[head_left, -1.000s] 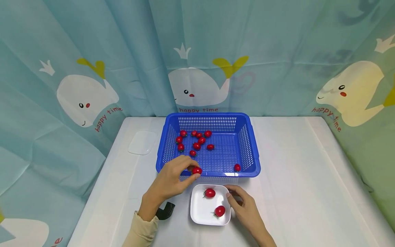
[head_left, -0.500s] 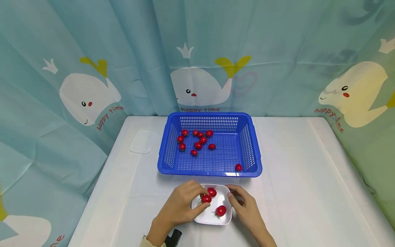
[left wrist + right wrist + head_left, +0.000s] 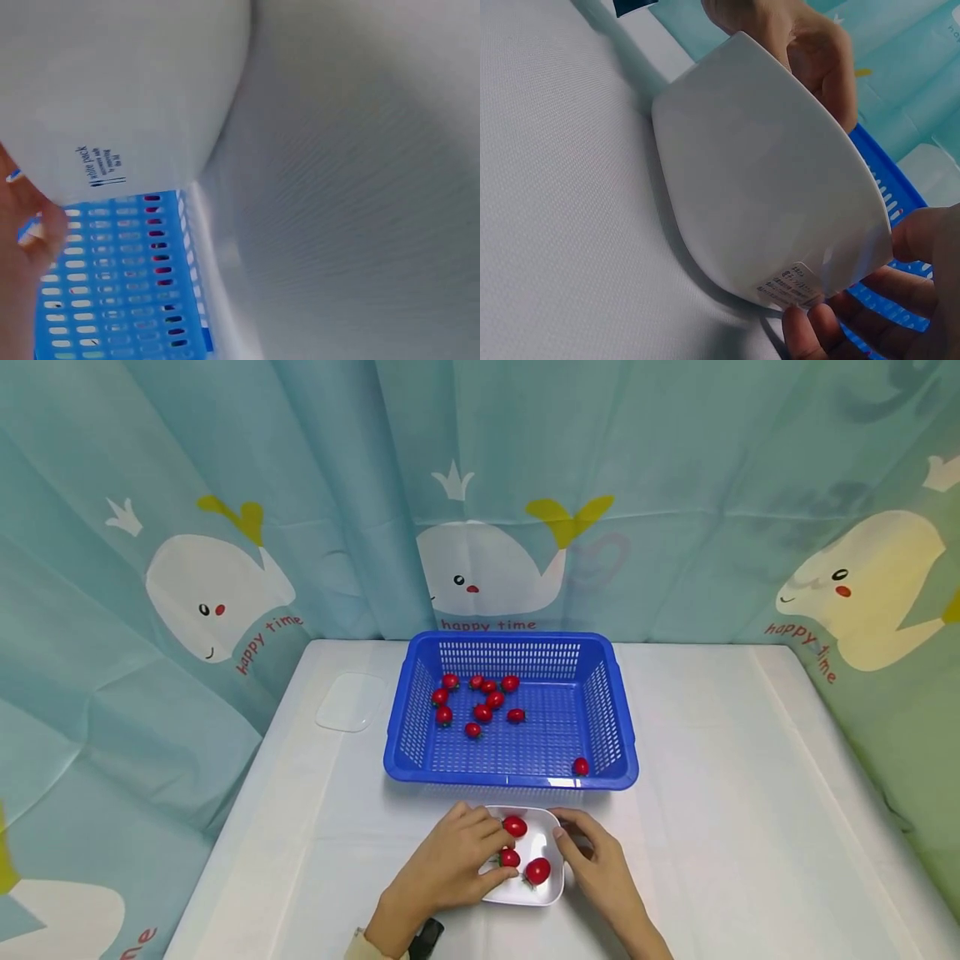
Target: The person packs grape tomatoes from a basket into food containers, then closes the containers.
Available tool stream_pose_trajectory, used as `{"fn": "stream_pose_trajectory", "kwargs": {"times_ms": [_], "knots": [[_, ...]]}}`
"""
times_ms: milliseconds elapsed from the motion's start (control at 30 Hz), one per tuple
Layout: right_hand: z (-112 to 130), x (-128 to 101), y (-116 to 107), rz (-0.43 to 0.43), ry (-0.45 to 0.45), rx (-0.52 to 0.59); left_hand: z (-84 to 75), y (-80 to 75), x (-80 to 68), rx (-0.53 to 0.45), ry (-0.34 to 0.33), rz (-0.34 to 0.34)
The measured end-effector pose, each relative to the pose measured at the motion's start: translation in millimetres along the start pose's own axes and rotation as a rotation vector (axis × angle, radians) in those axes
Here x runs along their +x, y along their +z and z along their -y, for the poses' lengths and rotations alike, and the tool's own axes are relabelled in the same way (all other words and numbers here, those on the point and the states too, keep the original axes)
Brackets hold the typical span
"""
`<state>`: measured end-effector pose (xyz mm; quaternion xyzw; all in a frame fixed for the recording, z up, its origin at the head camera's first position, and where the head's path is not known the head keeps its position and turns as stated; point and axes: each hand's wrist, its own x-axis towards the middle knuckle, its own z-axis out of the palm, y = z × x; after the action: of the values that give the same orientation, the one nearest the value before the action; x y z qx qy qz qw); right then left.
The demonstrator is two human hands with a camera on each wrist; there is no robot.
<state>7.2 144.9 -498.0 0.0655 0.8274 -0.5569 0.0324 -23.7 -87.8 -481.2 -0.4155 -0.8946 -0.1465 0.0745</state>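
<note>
A white plastic container holds three cherry tomatoes in the head view. My left hand reaches over its left side, with thumb and fingertips around one cherry tomato close over the container's floor. Another tomato lies at the back, and a third tomato at the front right. My right hand grips the container's right rim, thumb at the edge. In the right wrist view, fingers of this hand hold the corner by a printed label. The left wrist view shows the container's outer wall, hiding the tomatoes.
Behind the container stands a blue mesh basket with several cherry tomatoes, mostly at its left, and a lone tomato near the front right corner. A clear lid lies left of the basket. A patterned curtain hangs behind the white table.
My left hand has carried a tomato from the basket's front edge to the container and lowered it inside. My right hand has stayed on the container's rim.
</note>
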Motion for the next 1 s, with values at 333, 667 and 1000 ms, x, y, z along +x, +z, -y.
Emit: {"fn": "stream_pose_trajectory", "kwargs": {"times_ms": [333,667,1000], "knots": [[-2,1,-1,-0.002,-0.010,0.006,1.4,-1.3,1.6,-0.044,-0.040,0.057],[-7,-3,-4,-0.068,-0.063,0.172,1.4,-11.9,-8.8,-0.357,-0.234,-0.255],[1,-1,-14,-0.383,-0.073,0.271,16.9,-12.8,-17.7,-0.158,-0.283,-0.735]]}}
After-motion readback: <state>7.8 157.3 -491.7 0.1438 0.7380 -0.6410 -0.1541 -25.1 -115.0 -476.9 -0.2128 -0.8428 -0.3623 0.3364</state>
